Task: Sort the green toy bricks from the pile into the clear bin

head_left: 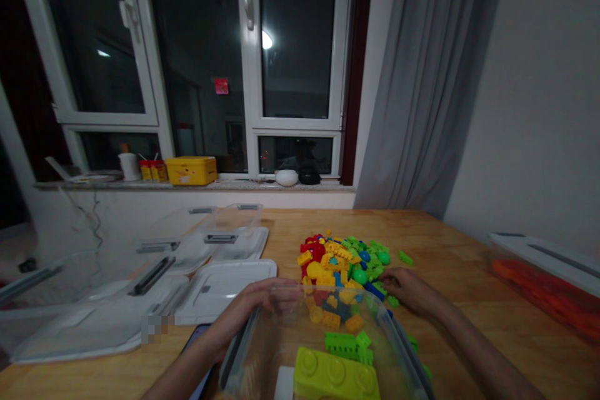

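Observation:
A clear plastic box (262,350) is close in front of me, with a large yellow-green block (335,375) and smaller green bricks (347,345) inside. My left hand (269,294) is curled round its far left corner; part of the fingers shows through the plastic. Beyond the box lies a pile of toy bricks (335,253) in red, yellow, green and blue, with a few balls, such as a green ball (360,275). At the pile's right edge my right hand (405,287) has its fingers closed beside green and blue bricks. Whatever they pinch is hidden.
Clear bins and white lids (229,290) crowd the table's left side. A dark flat object (201,356) lies partly under my left forearm. At the right stands a lidded container (548,287) with orange-red contents. A yellow box (191,170) sits on the windowsill.

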The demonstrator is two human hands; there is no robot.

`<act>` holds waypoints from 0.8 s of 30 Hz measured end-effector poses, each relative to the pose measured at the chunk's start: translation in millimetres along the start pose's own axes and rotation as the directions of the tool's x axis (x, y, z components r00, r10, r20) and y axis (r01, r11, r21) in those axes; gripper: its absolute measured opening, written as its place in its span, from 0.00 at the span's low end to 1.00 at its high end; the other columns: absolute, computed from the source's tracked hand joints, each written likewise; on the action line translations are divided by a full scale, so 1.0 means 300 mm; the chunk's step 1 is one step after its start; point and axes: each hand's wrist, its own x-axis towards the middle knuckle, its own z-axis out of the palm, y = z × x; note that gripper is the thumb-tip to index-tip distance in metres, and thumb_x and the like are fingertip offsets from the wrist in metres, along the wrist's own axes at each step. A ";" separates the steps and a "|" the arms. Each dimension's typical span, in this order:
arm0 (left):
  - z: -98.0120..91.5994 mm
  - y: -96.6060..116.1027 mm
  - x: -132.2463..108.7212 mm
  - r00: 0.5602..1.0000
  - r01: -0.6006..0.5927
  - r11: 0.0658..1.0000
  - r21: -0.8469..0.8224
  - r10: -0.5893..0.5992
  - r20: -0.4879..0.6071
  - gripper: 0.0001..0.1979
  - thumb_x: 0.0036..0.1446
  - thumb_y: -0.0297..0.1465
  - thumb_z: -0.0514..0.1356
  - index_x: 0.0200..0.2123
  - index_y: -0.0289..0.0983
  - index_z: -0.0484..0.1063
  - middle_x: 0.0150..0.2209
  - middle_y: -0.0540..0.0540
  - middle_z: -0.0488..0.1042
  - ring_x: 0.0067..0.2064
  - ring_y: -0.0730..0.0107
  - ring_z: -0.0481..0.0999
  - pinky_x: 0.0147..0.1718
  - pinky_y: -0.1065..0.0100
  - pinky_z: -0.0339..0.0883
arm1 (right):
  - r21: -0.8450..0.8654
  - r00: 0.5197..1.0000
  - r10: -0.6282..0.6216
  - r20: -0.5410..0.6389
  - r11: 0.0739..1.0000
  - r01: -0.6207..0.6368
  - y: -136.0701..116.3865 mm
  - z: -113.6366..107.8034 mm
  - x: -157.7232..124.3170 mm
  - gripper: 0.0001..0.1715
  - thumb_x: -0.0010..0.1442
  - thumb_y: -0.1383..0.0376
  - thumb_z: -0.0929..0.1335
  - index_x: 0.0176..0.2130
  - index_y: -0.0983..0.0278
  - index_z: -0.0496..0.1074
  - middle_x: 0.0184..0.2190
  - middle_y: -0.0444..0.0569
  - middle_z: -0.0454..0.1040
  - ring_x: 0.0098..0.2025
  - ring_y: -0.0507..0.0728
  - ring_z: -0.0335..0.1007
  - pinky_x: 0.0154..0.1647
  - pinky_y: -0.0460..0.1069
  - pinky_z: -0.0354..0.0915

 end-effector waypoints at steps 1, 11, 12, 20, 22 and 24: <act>-0.001 -0.003 -0.001 1.000 -0.009 1.000 -0.008 0.009 -0.007 0.29 0.43 0.23 0.54 0.51 0.37 0.75 0.54 0.41 0.77 0.59 0.49 0.71 0.63 0.47 0.52 | 0.004 1.000 0.008 -0.003 1.000 -0.008 0.000 0.001 -0.001 0.13 0.53 0.69 0.64 0.36 0.63 0.77 0.32 0.49 0.79 0.35 0.58 0.73 0.34 0.48 0.62; -0.033 -0.022 0.008 0.999 0.006 1.000 -0.006 -0.007 -0.036 0.29 0.42 0.23 0.54 0.51 0.37 0.75 0.52 0.42 0.78 0.57 0.49 0.72 0.62 0.45 0.53 | 0.031 0.999 0.048 -0.002 0.998 -0.047 0.012 0.014 -0.002 0.06 0.53 0.68 0.64 0.31 0.64 0.71 0.26 0.46 0.74 0.29 0.55 0.67 0.28 0.46 0.57; -0.033 -0.022 0.008 0.999 0.005 1.000 -0.008 -0.005 -0.041 0.29 0.42 0.23 0.54 0.50 0.37 0.75 0.52 0.42 0.78 0.57 0.49 0.72 0.62 0.46 0.53 | 0.033 0.999 0.049 0.000 0.998 -0.049 0.012 0.015 -0.003 0.06 0.53 0.68 0.63 0.31 0.64 0.71 0.26 0.46 0.74 0.29 0.55 0.67 0.28 0.46 0.57; 0.012 0.013 -0.006 0.997 0.013 1.000 -0.003 -0.013 -0.081 0.28 0.43 0.22 0.53 0.49 0.36 0.76 0.51 0.43 0.79 0.57 0.50 0.73 0.63 0.47 0.53 | -0.017 0.999 0.022 -0.026 1.000 -0.023 0.030 0.027 0.004 0.11 0.52 0.70 0.63 0.34 0.63 0.74 0.29 0.47 0.76 0.32 0.56 0.70 0.31 0.47 0.59; 0.018 0.021 -0.008 0.995 0.019 1.000 0.016 -0.017 -0.096 0.28 0.43 0.21 0.53 0.49 0.36 0.76 0.51 0.43 0.79 0.56 0.51 0.74 0.62 0.48 0.54 | -0.029 1.000 0.018 -0.013 0.999 -0.018 0.040 0.032 0.008 0.13 0.52 0.70 0.63 0.35 0.64 0.75 0.30 0.48 0.77 0.33 0.57 0.71 0.33 0.47 0.59; 0.020 0.025 -0.006 0.994 0.025 0.999 0.027 -0.022 -0.105 0.28 0.43 0.21 0.53 0.49 0.36 0.76 0.51 0.43 0.79 0.55 0.51 0.75 0.62 0.49 0.54 | -0.040 1.000 0.020 -0.015 0.999 -0.021 0.046 0.035 0.010 0.13 0.52 0.70 0.63 0.35 0.64 0.76 0.30 0.48 0.77 0.33 0.57 0.71 0.32 0.47 0.59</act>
